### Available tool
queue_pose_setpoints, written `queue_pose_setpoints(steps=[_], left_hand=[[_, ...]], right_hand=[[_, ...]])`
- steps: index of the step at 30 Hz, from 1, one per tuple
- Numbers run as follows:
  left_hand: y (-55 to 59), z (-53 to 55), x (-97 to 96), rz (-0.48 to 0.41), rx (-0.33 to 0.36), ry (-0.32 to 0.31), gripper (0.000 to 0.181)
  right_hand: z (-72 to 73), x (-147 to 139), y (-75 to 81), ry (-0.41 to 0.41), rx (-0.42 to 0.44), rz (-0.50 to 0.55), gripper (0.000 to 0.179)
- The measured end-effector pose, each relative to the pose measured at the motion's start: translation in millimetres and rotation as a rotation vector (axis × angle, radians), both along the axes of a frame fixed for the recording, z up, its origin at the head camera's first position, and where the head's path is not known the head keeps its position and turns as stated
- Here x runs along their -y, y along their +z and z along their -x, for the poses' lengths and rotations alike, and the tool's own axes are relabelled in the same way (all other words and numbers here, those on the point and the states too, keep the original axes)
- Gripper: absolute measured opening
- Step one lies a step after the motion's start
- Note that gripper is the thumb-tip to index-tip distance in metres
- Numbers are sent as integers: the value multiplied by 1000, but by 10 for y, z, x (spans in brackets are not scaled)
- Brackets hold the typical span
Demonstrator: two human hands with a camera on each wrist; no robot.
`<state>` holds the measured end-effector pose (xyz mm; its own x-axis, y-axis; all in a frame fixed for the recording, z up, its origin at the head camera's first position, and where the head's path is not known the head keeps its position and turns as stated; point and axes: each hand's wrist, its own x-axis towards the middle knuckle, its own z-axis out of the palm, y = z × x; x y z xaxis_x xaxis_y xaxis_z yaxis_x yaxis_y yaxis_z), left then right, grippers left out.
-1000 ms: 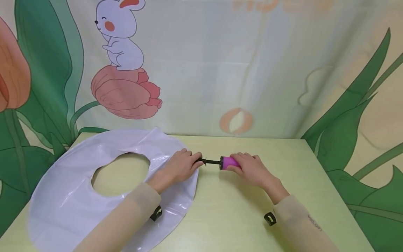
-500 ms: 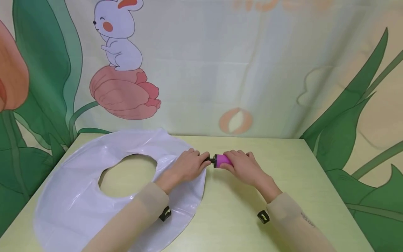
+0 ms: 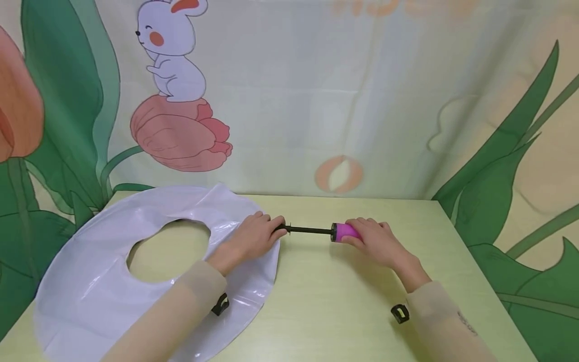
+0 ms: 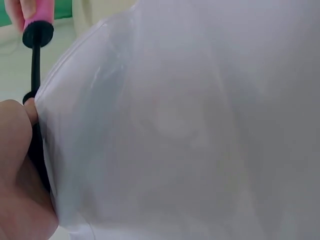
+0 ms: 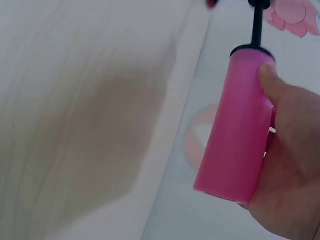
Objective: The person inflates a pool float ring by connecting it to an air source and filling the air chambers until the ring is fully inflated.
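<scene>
A hand pump with a pink barrel (image 5: 235, 125) and a black rod (image 3: 309, 230) stretches sideways between my hands, its rod drawn well out. My right hand (image 3: 377, 244) grips the barrel, thumb along its side in the right wrist view. At the other end my left hand (image 3: 253, 236) holds the black handle (image 4: 37, 155) beside the edge of a partly filled, pale white swim ring (image 3: 90, 281). The ring lies flat on the left, wrinkled and glossy, with a large round hole. My left hand and forearm overlap its right side, hiding where pump and ring meet.
The pale yellow-green table (image 3: 344, 311) reaches back to a printed curtain (image 3: 280, 100) with a rabbit and tulips. A black clip-like piece (image 3: 400, 313) hangs at the right sleeve, and another black piece (image 3: 220, 304) at the left sleeve.
The rod first went nearly all the way into the barrel, then came out long again. My hands drew together, then apart; the ring's right edge shifted right, then back left.
</scene>
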<state>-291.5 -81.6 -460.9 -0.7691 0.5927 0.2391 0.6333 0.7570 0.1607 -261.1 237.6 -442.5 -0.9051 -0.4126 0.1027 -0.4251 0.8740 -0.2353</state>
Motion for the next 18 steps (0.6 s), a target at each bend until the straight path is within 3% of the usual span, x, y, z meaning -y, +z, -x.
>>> queue_pose_setpoints(steps=[3, 8, 12, 18], left_hand=[[-24, -2, 6, 14, -16, -5, 19], [-22, -34, -130, -5, -32, -51, 22], [-9, -60, -200, -8, -23, -29, 21], [-5, -68, -128, -8, -25, -18, 21]], right_hand=[[-6, 17, -13, -6, 15, -10, 45], [25, 324, -14, 44, -16, -53, 49], [51, 539, -12, 59, -53, -88, 51], [25, 495, 11, 47, -21, -59, 47]])
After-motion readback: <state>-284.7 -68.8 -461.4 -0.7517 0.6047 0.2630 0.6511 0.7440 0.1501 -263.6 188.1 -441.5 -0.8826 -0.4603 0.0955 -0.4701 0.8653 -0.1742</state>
